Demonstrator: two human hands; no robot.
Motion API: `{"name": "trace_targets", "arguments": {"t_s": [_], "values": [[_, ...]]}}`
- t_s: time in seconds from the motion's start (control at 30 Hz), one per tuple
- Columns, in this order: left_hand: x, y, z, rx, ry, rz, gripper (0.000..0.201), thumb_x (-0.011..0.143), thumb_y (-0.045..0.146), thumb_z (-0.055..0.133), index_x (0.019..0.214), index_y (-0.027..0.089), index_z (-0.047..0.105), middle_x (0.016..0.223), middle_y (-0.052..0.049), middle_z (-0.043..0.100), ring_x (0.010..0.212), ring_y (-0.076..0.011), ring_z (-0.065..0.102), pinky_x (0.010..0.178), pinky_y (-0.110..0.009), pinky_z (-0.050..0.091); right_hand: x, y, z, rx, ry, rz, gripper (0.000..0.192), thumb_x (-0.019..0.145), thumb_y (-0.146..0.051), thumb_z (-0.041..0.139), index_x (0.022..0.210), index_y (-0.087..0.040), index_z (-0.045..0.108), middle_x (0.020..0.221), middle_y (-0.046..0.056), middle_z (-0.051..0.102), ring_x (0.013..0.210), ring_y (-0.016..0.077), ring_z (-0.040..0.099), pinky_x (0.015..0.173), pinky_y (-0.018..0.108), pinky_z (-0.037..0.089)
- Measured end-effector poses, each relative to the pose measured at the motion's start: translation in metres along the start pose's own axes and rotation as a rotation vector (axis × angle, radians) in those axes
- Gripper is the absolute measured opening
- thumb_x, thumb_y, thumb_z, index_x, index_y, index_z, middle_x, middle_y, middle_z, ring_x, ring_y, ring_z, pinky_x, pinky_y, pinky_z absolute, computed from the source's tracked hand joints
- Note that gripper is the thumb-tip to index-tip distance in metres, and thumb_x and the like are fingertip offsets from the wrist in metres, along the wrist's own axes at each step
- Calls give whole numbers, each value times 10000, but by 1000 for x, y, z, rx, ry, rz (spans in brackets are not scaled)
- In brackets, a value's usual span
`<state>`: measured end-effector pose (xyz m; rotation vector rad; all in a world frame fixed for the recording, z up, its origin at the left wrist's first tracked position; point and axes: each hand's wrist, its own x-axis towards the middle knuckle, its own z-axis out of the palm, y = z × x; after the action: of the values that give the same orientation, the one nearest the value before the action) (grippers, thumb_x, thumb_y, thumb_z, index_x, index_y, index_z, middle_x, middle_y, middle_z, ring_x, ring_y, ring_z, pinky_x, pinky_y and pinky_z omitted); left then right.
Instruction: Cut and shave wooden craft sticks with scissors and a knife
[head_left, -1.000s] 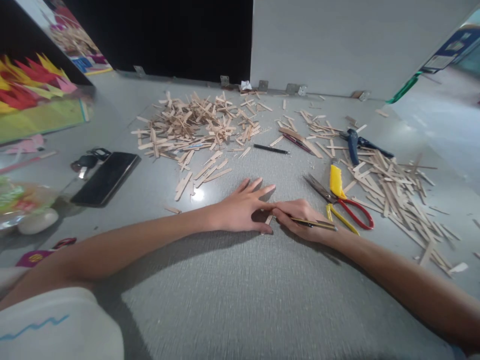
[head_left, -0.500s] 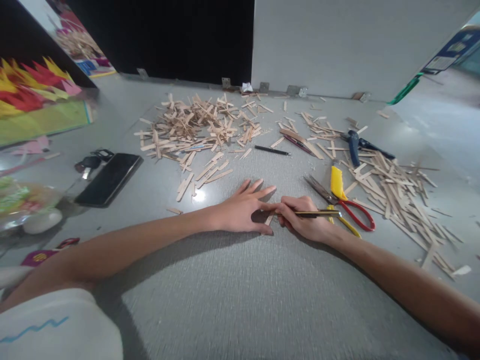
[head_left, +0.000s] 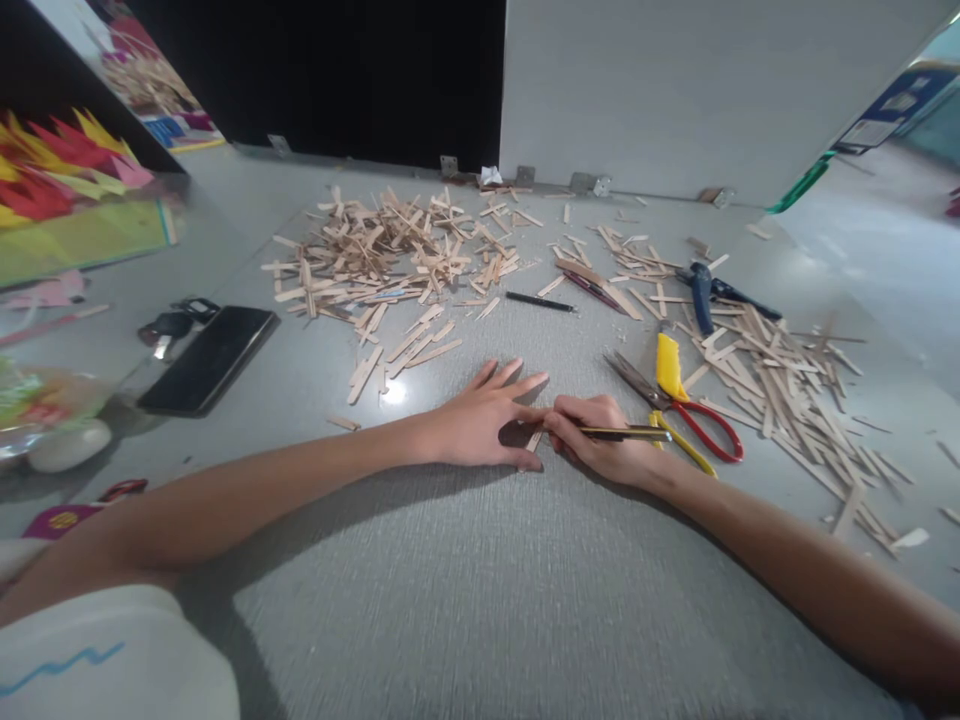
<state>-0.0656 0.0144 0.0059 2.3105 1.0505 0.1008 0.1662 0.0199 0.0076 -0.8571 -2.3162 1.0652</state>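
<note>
My left hand [head_left: 476, 428] lies flat on the grey tabletop with its fingers spread. A short wooden stick [head_left: 533, 441] shows in the gap between its thumb and forefinger, partly hidden by the hand. My right hand [head_left: 596, 440] is closed around a dark pencil with pale stripes [head_left: 634, 433], held slanting back over the hand. Its writing tip is hidden behind the fingers, close to the left forefinger and the stick. Just beyond my right hand lie scissors with one red and one yellow handle [head_left: 706, 428] and a yellow cutter [head_left: 669, 365].
A heap of wooden sticks [head_left: 382, 245] lies at the back, another pile [head_left: 780, 375] at the right. Blue-handled pliers [head_left: 702, 298], a black pen [head_left: 541, 301] and a phone [head_left: 211, 360] are around. A black and white panel [head_left: 637, 90] stands behind.
The pencil has shifted slightly in my right hand, its back end dipping a little. My left hand stays flat in place. The whole view has moved slightly.
</note>
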Motion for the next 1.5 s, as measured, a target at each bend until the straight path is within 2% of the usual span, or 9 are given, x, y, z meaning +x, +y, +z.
{"name": "trace_targets", "arguments": {"t_s": [0.23,0.47,0.6,0.87,1.0,1.13,1.37,1.43,1.5], "values": [[1,2,-1,14,-9,-3,588,930,675,780,1421,355,733,1838,-59,181,1691,-469,-7,1328,-731,27,0,1,1,6,-8,2,409,1112,-352,473,722,-230,506,570,-54,555,487,90,485,548,250,374],[-1,3,-3,-13,-28,-9,621,950,683,753,1479,365,692,1844,-54,138,1692,-458,-46,1329,-720,7,2,0,0,-58,-24,-65,387,1109,-318,446,732,-232,475,599,-56,499,528,96,459,559,247,357],[-1,0,-2,-27,-21,3,600,961,702,725,1450,354,715,1846,-39,128,1693,-459,-51,1331,-711,1,2,2,-1,-93,-37,-136,370,1102,-277,436,736,-230,457,616,-59,481,531,91,438,560,246,339],[-1,0,-2,-28,-16,-8,605,948,697,746,1448,358,715,1842,-42,144,1692,-466,-31,1329,-721,17,2,5,-4,-125,-76,-173,388,1132,-277,416,757,-218,495,627,-55,511,541,90,457,579,242,349],[-1,-1,-1,-26,5,7,592,945,694,752,1442,376,715,1838,-33,172,1696,-456,-5,1328,-722,33,2,4,-5,-157,-98,-245,354,1141,-250,418,819,-200,556,669,-45,544,573,94,469,594,242,348],[-1,0,-1,-12,10,1,562,940,682,766,1409,374,735,1835,-29,190,1697,-455,22,1329,-718,53,3,0,-6,-179,-116,-284,348,1152,-242,407,850,-196,573,682,-46,531,573,99,427,586,257,322],[-1,2,-2,16,4,-13,538,948,640,781,1401,351,739,1834,-47,192,1693,-467,37,1324,-728,73,1,-14,-13,-182,-215,-227,302,1141,-227,417,907,-189,604,724,-20,585,598,111,464,601,270,339],[-1,1,0,22,14,-6,561,947,652,777,1422,358,726,1832,-50,207,1692,-470,47,1326,-721,77,-1,-13,-11,-167,-181,-210,309,1140,-246,413,928,-182,628,727,-13,611,588,109,470,598,267,349],[0,0,2,37,23,7,611,946,664,772,1475,371,685,1827,-59,232,1691,-471,65,1322,-721,92,-3,-8,-6,-144,-92,-179,325,1134,-272,422,907,-182,637,703,-13,621,570,105,483,584,259,355]]}}
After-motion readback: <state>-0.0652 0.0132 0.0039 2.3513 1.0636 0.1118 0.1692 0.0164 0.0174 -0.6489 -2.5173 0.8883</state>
